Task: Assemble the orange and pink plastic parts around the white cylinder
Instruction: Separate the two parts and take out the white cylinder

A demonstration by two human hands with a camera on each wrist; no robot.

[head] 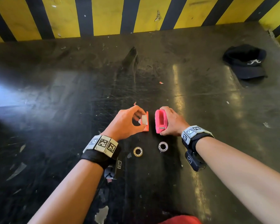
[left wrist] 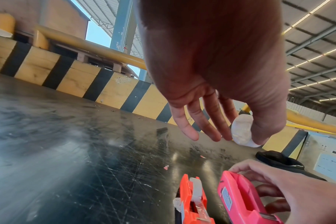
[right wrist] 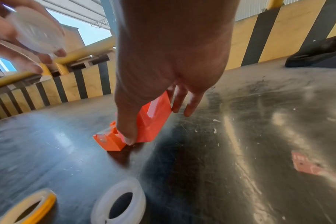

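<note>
Centrally, near frame middle in the head view: white cylinder (head: 144,119) pinched between thumb and fingers of left hand (head: 126,123), raised just above orange part (head: 146,126) lying on tabletop (head: 55,97). Immediately right, apart from orange part: pink part (head: 160,121), grasped by right hand (head: 172,122). Below, two tape rolls (head: 138,151).

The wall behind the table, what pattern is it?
Yellow and black stripes, clearest in the head view.
</note>
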